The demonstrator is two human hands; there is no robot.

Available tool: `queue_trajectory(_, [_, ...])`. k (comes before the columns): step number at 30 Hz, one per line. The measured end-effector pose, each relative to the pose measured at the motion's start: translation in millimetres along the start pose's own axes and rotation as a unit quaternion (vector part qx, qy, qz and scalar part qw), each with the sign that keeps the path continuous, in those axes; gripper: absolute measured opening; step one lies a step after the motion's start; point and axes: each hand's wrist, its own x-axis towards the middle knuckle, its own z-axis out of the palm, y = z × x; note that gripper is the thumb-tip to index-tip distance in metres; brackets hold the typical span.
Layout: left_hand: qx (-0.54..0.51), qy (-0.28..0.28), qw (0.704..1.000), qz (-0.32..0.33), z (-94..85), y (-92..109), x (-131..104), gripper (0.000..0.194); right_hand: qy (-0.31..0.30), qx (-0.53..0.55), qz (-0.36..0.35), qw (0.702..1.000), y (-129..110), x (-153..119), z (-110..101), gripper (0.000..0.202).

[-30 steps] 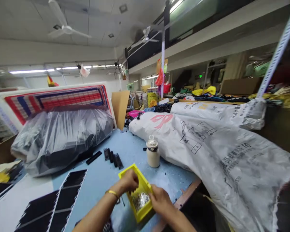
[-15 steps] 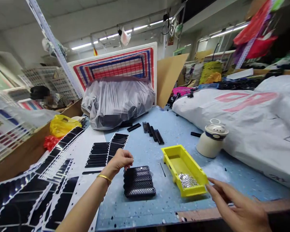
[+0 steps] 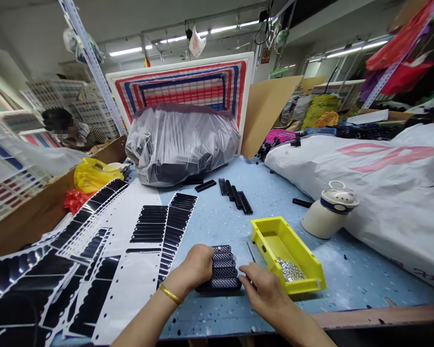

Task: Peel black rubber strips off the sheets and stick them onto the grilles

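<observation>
Black perforated plastic strips [image 3: 224,273] are lying on the blue surface [image 3: 210,313], the left hand [image 3: 198,263] seemingly steadying one end, its grip too hidden to tell. The right hand [image 3: 266,286] is resting just beside them, grip slightly apart.

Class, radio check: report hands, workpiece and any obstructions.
Left hand on black perforated pieces; right hand at their right edge. Yellow bin close beside right hand; nothing lying atop pieces visible.
</observation>
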Motion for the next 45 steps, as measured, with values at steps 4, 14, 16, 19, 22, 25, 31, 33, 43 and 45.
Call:
queue_trajectory(4, [0.000,-0.001,1.000,0.013,1.7,-10.4,0.8,0.021,-0.039,0.001,0.032,0.999,5.1,6.6,10.5,0.024])
queue_trajectory(14, [-0.057,0.050,0.997,-0.025,1.1,-34.1,-7.0,0.028,-0.109,-0.026,0.066,0.992,16.4,33.4,29.6,0.031])
queue_trajectory(16, [-0.058,0.063,0.996,-0.035,0.9,-39.3,-5.6,0.023,-0.135,-0.035,0.082,0.987,17.4,42.4,29.5,0.030])
queue_trajectory(19, [-0.057,0.075,0.995,-0.037,1.8,-46.0,-0.6,0.018,-0.143,-0.046,0.092,0.984,20.0,52.8,29.6,0.029])
queue_trajectory(22, [-0.063,0.075,0.995,-0.025,3.4,-49.1,4.8,0.015,-0.145,-0.051,0.095,0.983,22.4,56.9,32.2,0.028])
queue_trajectory(25, [-0.069,0.082,0.994,-0.024,2.9,-51.3,6.5,0.014,-0.147,-0.050,0.095,0.983,24.3,56.1,35.5,0.028])
queue_trajectory(31, [-0.075,0.113,0.991,-0.018,1.6,-62.1,-7.2,0.029,-0.130,-0.040,0.084,0.987,25.1,50.9,31.2,0.036])
queue_trajectory(33, [-0.067,0.136,0.988,0.017,4.9,-64.2,-13.5,0.034,-0.127,-0.026,0.059,0.990,23.2,48.5,26.9,0.039])
queue_trajectory(43, [0.095,0.080,0.990,0.062,15.8,-56.9,-24.3,0.056,-0.207,-0.118,-0.050,0.970,13.2,38.0,14.4,0.056])
queue_trajectory(45, [0.098,0.070,0.991,0.062,17.2,-57.4,-24.6,0.060,-0.230,-0.136,-0.041,0.963,9.4,39.8,11.9,0.058])
